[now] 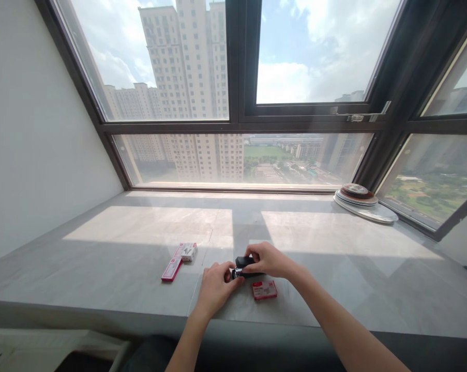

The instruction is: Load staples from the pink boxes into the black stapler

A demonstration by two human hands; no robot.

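A black stapler (242, 261) lies on the grey stone sill, partly hidden by my fingers. My left hand (217, 283) grips its near left end, thumb and fingers closed at the metal tip. From the right, my right hand (267, 260) has its fingers closed on the stapler's black body. Just in front of my right hand sits a red staple box (265, 290), flat on the sill. Left of my hands are a pink-and-white box (172, 269) and a small white box (189, 251), which touch or overlap.
The wide stone sill (113, 268) runs below a dark-framed window (237, 127). Stacked round plates or lids (363, 203) stand in the far right corner. A white plastic basket (50, 343) is below the sill's front edge at left. A white wall (43, 139) bounds the left side.
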